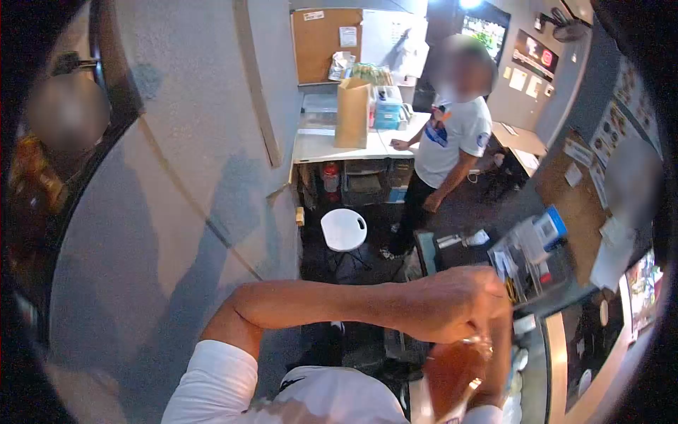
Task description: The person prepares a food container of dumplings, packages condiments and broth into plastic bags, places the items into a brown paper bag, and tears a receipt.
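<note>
In the head view, your left forearm crosses low in front of you, and your left hand (pixel 452 305) is closed, its curled fingers clamped on the top of a clear pouch (pixel 452 378) with reddish-brown contents. The pouch is right under your hands, near your body, slightly blurred. Your right hand (pixel 498 314) meets the left one at the pouch's neck, but it is mostly hidden, so you cannot tell whether its fingers are together or apart. To the right of your hands, a clear bin (pixel 519 258) holds papers and small items. Beyond your left forearm, a white stool (pixel 343 230) stands on the dark floor. Farther off, a tall paper bag (pixel 352 113) stands upright on a white counter (pixel 318 147), with a blue box (pixel 388 113) just beside it. A person (pixel 455 134) in a white T-shirt stands at that counter, one hand resting on it.
</note>
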A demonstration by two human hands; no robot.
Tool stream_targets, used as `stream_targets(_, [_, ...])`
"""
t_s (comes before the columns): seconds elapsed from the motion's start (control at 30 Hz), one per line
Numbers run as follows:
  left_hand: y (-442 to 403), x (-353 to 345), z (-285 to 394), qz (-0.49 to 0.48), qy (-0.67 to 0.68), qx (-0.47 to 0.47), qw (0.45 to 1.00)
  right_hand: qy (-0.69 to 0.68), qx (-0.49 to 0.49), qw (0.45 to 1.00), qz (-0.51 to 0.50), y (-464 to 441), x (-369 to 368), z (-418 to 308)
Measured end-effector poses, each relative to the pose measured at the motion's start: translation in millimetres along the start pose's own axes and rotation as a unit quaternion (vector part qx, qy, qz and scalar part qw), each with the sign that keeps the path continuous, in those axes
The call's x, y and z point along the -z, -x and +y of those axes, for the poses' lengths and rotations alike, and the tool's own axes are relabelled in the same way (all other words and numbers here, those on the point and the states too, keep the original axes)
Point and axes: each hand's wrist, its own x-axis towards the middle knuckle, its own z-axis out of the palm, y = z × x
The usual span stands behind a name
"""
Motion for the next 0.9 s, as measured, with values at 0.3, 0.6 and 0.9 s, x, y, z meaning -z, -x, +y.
stream_targets(0.3, [176, 72, -202, 0.235, 0.044, 0.440, 0.866, 0.464, -0.376, 0.800, 0.063, -178, 0, 105])
stream_targets(0.6, [244, 117, -362, 0.336, -0.097, 0.445, 0.824, 0.472, -0.365, 0.777, 0.200, -270, 20, 255])
stream_targets(0.9, [312, 208, -461, 0.409, -0.183, 0.570, 0.688, 0.579, -0.166, 0.774, 0.193, -383, 34, 396])
